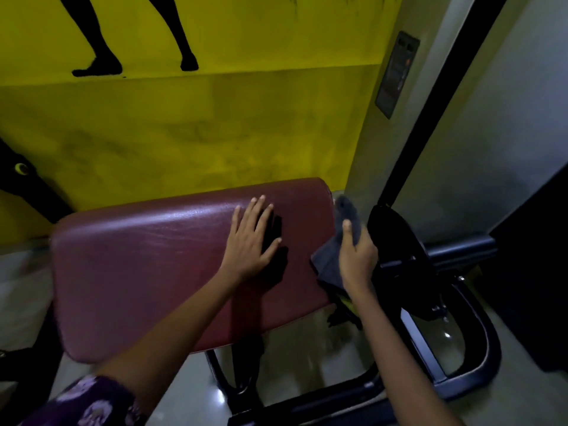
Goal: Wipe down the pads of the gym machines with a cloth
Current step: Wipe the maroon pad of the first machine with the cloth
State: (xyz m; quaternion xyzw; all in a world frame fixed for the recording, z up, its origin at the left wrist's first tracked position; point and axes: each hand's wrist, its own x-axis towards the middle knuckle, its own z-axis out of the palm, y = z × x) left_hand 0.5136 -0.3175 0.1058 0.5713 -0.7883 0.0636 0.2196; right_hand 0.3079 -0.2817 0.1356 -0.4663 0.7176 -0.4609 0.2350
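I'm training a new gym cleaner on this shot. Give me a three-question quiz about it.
1. True or false: the left hand lies flat on the maroon pad.
2. Which hand holds the grey cloth?
3. The cloth is at the pad's: A) left end B) middle C) right end

Key: 1 true. 2 the right hand. 3 C.

- Dim indoor light; colours look muddy.
- A soft sheen lies on the maroon pad (159,259), suggesting light from above.
- The left hand (250,241) casts a dark shadow rightward.
- Small glints dot the floor (307,358).
- Wide-angle bending at edges; slight blur overall.
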